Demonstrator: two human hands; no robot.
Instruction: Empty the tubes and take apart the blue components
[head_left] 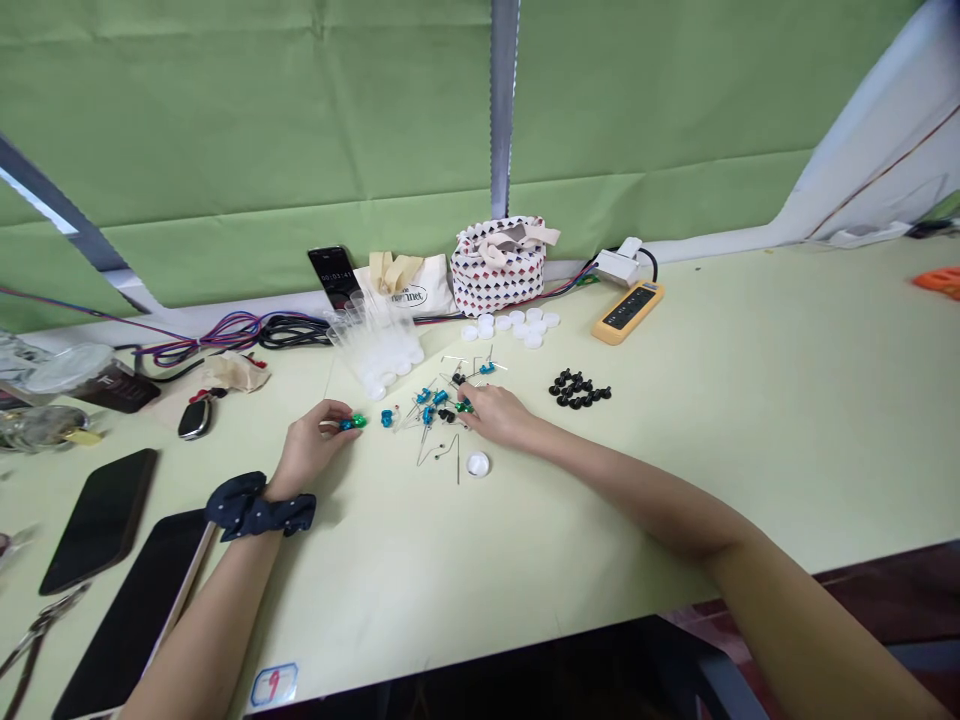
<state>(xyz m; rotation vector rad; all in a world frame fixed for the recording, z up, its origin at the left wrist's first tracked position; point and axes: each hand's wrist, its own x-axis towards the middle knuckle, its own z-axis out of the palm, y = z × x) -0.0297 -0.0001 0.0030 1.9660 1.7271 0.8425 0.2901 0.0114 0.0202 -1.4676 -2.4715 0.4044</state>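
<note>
A pale tabletop spans my lower frame. I have my right hand at the centre and my left hand at centre left. Mid-frame, thin silvery wires, some bent, lie scattered among stubby, glossy blue pieces. Small and shiny, blue-and-green pieces sit pinched in my left grip; my right fingertips meet a green piece, but I can't tell whether they pinch it.

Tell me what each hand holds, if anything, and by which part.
Left hand: small blue and green pieces, apparently pinched; gripped part unclear. Right hand: at a green piece, hold unclear.
</note>
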